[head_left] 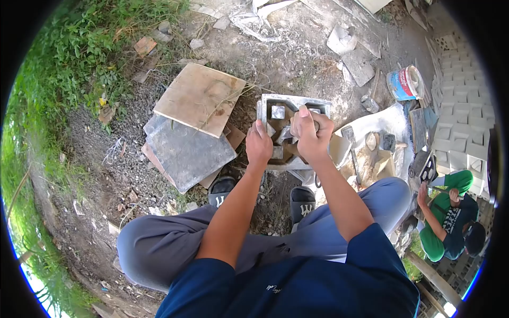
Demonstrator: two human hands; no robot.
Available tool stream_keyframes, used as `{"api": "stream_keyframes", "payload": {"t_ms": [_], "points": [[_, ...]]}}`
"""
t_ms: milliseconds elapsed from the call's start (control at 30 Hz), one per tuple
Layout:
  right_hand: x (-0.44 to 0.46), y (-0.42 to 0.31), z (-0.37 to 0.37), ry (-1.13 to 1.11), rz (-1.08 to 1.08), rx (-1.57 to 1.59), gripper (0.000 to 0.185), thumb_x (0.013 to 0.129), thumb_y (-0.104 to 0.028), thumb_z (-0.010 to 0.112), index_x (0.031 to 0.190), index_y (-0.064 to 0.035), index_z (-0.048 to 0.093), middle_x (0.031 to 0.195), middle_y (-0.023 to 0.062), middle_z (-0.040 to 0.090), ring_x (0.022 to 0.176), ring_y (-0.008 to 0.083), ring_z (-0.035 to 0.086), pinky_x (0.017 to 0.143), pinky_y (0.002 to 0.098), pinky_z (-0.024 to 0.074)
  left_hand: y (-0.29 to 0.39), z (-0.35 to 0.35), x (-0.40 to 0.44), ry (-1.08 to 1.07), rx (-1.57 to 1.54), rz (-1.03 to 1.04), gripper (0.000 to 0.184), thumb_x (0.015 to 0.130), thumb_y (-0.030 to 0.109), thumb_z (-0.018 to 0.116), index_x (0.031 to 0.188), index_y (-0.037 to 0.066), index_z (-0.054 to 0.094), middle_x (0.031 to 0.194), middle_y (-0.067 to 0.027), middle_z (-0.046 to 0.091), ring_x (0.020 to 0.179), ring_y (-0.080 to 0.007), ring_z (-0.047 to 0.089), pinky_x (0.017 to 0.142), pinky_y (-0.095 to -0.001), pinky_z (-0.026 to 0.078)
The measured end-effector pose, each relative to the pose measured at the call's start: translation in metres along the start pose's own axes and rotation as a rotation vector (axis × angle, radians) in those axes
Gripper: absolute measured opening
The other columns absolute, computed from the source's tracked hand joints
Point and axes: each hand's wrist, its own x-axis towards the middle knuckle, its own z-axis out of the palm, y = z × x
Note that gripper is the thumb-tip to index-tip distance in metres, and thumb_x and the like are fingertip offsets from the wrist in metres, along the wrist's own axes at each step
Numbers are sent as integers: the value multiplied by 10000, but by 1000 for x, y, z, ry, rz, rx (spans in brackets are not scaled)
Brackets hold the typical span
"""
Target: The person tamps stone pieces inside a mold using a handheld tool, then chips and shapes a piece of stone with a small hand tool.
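A grey box-like mould (297,100) with square blocks inside lies on the ground in front of me. My left hand (259,144) rests on its left rim, fingers close together and closed on the edge. Over the middle of the mould, my right hand (312,132) is closed in a fist around a rounded handle-like thing, mostly hidden by the fingers. Below this fist a small grey metal piece (284,134) shows inside the mould. A square metal-topped block (278,112) stands at the upper left inside, and brownish material lies between the blocks.
Flat square boards (199,98) lie at the left. On the right are a white sheet (389,119) with tools and loose material, a paint bucket (405,84), and stacked pale blocks (460,100). Another person (450,217) crouches at the far right. Plants (63,69) grow at the left.
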Motion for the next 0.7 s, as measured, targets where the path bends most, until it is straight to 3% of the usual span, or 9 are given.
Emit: {"api": "stream_keyframes", "payload": {"t_ms": [100,300,367,433,500,633,700], "points": [[-4,-19,5,-40,-160,3,494,1054,-152,467,588,-37,348,539,-6,357,474,82,298,452,286,231,0,-4,1,-19,41,-12,611,1075,428,208,1060,-39,602,1033,-318,627,1007,-523,560,871,-577,429],[-3,2,1,6,-54,42,490,1051,-160,459,589,-31,358,526,4,353,466,84,303,453,288,241,2,-2,-4,-23,13,-7,613,1076,415,198,1066,-48,599,1042,-317,625,1000,-526,556,866,-586,420],[-4,-13,7,-28,-218,-67,495,1049,-167,468,584,-32,367,514,10,369,456,84,320,442,289,252,1,-3,-3,-3,45,22,614,1074,426,202,1072,-42,599,1038,-322,624,1003,-529,556,872,-586,424],[-3,-26,9,-28,-247,-28,498,1046,-155,473,575,-30,371,508,14,380,447,89,324,427,293,247,-6,-5,-10,-24,63,-40,610,1073,435,206,1084,-32,599,1047,-322,622,1011,-528,556,877,-586,426],[-1,-5,5,31,-76,54,493,1045,-151,472,578,-29,375,513,11,381,449,89,317,431,290,242,-3,-3,-3,-65,57,-71,605,1072,437,211,1106,-23,602,1066,-321,619,1024,-524,556,882,-581,428],[-1,-6,11,59,-65,-39,495,1047,-156,469,580,-30,366,519,9,375,454,90,312,434,290,235,0,-2,-3,-12,21,-50,604,1071,437,218,1095,-22,609,1060,-315,626,1025,-518,562,879,-578,432],[-2,-24,12,-6,-188,-25,496,1050,-166,470,586,-33,356,524,10,374,461,92,314,438,290,236,-2,-4,-1,-39,57,-69,615,1071,445,213,1093,-27,607,1057,-310,631,1023,-517,564,875,-580,434]]}}
